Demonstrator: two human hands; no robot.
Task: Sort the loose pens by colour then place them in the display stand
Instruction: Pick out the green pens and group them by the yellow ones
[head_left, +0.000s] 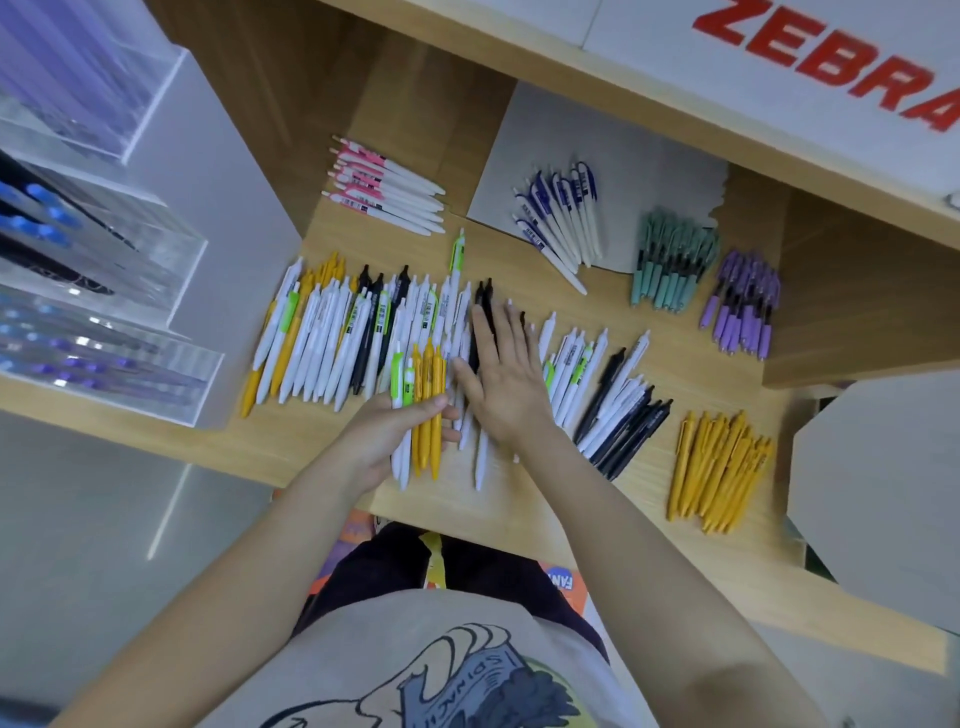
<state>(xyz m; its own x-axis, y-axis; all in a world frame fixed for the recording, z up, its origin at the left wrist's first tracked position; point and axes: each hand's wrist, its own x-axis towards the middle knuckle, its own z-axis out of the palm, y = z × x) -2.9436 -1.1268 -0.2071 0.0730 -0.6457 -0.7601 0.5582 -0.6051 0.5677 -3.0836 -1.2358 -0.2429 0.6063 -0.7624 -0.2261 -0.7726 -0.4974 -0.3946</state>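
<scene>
Left hand (384, 436) grips a few yellow and green pens (423, 410); right hand (501, 374) lies spread at two o'clock on the unsorted pens (332, 332). I'd judge them light, stiff, probably slick; hold mid-barrel.

Left hand (379, 436) grips pens (427, 410); right hand (506, 384) flat.

sorted pen groups (719, 470): 5 | mixed heaps (332, 338): 1 (uncountable) | hands (506, 384): 2

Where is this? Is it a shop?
Probably a stationery shop's pen counter. A red ZEBRA sign hangs above, clear display stands hold pens, and piles like the yellow pens lie sorted by colour.
</scene>
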